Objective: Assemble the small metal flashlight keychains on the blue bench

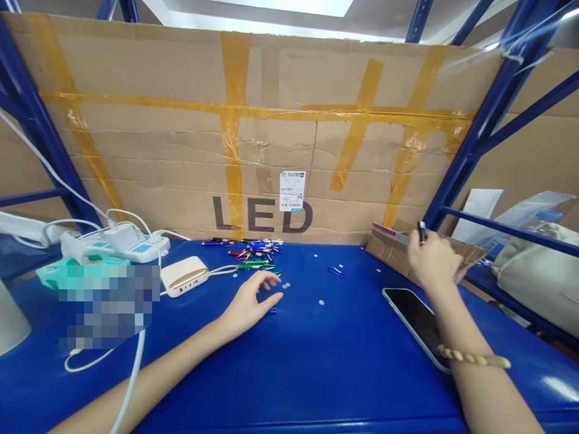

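Note:
My left hand (253, 299) rests on the blue shelf surface (316, 349), fingers loosely spread, with a small blue item (272, 310) half hidden under its fingertips. Just beyond it lies a pile of several small coloured keychain flashlights (253, 253). My right hand (432, 260) is raised over a shallow cardboard box (389, 244) at the right and pinches a small dark flashlight (421, 231) upright. A phone (418, 325) lies face up, screen dark, under my right forearm.
A taped cardboard sheet marked LED (262, 138) walls the back. A white power bank (184, 276), a power strip with cables (122, 241) and a teal object sit at left. A blue carabiner (335, 271) and small white discs (321, 302) are scattered. Blue rack posts (479, 126) and bags flank the right.

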A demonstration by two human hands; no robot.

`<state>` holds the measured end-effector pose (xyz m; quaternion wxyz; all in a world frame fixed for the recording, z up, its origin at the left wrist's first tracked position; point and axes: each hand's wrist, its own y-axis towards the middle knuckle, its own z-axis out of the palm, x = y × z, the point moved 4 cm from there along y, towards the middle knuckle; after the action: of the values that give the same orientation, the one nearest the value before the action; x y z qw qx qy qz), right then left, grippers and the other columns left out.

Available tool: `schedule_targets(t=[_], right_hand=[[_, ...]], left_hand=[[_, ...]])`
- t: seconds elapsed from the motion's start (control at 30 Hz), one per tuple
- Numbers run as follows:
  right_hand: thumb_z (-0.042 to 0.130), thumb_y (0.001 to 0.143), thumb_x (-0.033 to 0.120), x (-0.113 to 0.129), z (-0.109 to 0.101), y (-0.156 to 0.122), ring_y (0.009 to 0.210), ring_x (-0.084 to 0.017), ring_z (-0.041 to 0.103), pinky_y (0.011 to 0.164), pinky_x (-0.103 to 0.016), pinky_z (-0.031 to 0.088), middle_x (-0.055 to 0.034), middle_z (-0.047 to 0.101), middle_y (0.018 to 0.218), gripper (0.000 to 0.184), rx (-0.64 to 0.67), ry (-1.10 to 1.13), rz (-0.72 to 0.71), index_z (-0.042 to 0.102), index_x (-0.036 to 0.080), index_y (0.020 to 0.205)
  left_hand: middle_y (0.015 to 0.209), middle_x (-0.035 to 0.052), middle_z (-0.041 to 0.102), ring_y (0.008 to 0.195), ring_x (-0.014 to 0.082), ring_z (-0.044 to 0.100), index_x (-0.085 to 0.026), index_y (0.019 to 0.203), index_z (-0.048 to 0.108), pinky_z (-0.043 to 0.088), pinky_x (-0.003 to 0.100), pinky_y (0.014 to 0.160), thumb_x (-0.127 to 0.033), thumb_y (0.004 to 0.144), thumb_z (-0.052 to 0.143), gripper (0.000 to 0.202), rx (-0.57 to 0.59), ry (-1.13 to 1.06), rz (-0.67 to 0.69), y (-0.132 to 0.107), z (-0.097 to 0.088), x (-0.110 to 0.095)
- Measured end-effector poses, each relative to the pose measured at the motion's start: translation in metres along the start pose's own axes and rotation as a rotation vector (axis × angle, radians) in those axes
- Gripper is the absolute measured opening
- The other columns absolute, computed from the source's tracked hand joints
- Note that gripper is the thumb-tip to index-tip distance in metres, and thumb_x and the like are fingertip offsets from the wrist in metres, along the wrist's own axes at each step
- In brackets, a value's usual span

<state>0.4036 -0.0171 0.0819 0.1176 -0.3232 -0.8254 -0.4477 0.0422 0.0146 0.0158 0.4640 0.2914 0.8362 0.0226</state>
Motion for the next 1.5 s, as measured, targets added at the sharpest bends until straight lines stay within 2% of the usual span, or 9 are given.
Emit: schedule_targets(t=[0.13,0.3,0.47,0.57,0.63,0.77,0.9,1.17,1.5], right_hand=[[0.041,0.081,0.032,-0.027,-0.01,0.01,0.103,-0.047,0.048,0.082,-0.061,0.024,-0.0366,0.053,0.101,0.045,-0.098,0.008,0.073,0.055,-0.002,0.108],[0.032,0.086,0.027,0.015,0.0,-0.01,0.108,-0.04,0.047,0.085,-0.06,0.027,-0.0293,0.054,0.105,0.043,-0.035,0.16,-0.137,0.056,0.003,0.112],[0.028,0.089,0.024,0.084,0.031,-0.081,0.087,-0.021,0.059,0.078,-0.036,0.046,-0.0113,0.063,0.092,0.038,0.219,0.375,-0.492,0.056,0.015,0.113],[0.028,0.09,0.023,0.116,0.039,-0.132,0.077,-0.019,0.059,0.075,-0.037,0.049,-0.0096,0.061,0.083,0.038,0.537,0.617,-0.748,0.05,0.014,0.121],[0.032,0.091,0.022,0.125,0.038,-0.151,0.08,-0.018,0.061,0.078,-0.036,0.049,-0.0095,0.063,0.087,0.036,0.698,0.712,-0.803,0.051,0.014,0.12],[0.054,0.082,0.029,0.126,0.034,-0.153,0.081,-0.02,0.065,0.076,-0.035,0.051,-0.009,0.069,0.093,0.029,0.898,0.811,-0.659,0.063,0.017,0.106],[0.072,0.064,0.037,0.123,0.03,-0.145,0.069,-0.021,0.066,0.066,-0.033,0.053,-0.0067,0.072,0.077,0.031,0.976,0.884,-0.439,0.071,0.016,0.087],[0.076,0.057,0.031,0.128,0.022,-0.146,0.056,-0.014,0.059,0.057,-0.026,0.049,-0.0025,0.068,0.064,0.027,0.984,0.957,-0.365,0.07,0.015,0.077],[0.077,0.051,0.028,0.124,0.029,-0.155,0.066,-0.019,0.067,0.065,-0.029,0.054,-0.0033,0.071,0.067,0.028,1.19,1.125,-0.021,0.07,0.015,0.074]], left_hand=[[0.1,0.0039,0.057,0.096,0.023,0.048,-0.024,0.096,0.057,0.034,0.041,0.088,-0.039,0.078,0.056,0.023,0.097,0.154,0.068,-0.005,0.006,-0.002],[0.1,0.0057,0.052,0.097,0.028,0.044,-0.025,0.096,0.057,0.035,0.045,0.085,-0.059,0.062,0.063,0.048,0.232,0.301,0.071,-0.004,0.006,0.007],[0.087,0.0034,0.052,0.098,0.0265,0.045,-0.022,0.083,0.055,0.029,0.048,0.092,-0.054,0.076,0.053,0.032,0.337,0.291,0.043,-0.001,0.004,0.016],[0.084,0.002,0.052,0.091,0.0228,0.047,-0.022,0.082,0.054,0.031,0.043,0.09,-0.046,0.081,0.05,0.025,0.319,0.254,0.063,0.0,0.004,0.013],[0.085,0.0016,0.052,0.087,0.0207,0.047,-0.021,0.082,0.052,0.036,0.036,0.084,-0.042,0.083,0.048,0.021,0.303,0.215,0.091,0.001,0.003,0.009],[0.084,-0.0006,0.05,0.076,0.016,0.046,-0.022,0.085,0.048,0.037,0.027,0.071,-0.039,0.084,0.045,0.017,0.307,0.116,0.085,-0.001,0.003,0.002],[0.078,-0.003,0.049,0.071,0.0133,0.044,-0.021,0.083,0.048,0.037,0.023,0.066,-0.035,0.081,0.05,0.014,0.292,0.027,0.098,-0.003,0.004,-0.005],[0.08,-0.0012,0.062,0.079,0.0145,0.058,-0.02,0.078,0.052,0.042,0.025,0.077,-0.029,0.076,0.061,0.013,0.121,-0.175,0.177,-0.008,0.001,-0.016],[0.065,-0.0046,0.052,0.057,0.0103,0.052,-0.019,0.081,0.047,0.042,0.022,0.059,-0.031,0.079,0.055,0.015,0.197,-0.159,0.047,-0.006,0.011,-0.004]])
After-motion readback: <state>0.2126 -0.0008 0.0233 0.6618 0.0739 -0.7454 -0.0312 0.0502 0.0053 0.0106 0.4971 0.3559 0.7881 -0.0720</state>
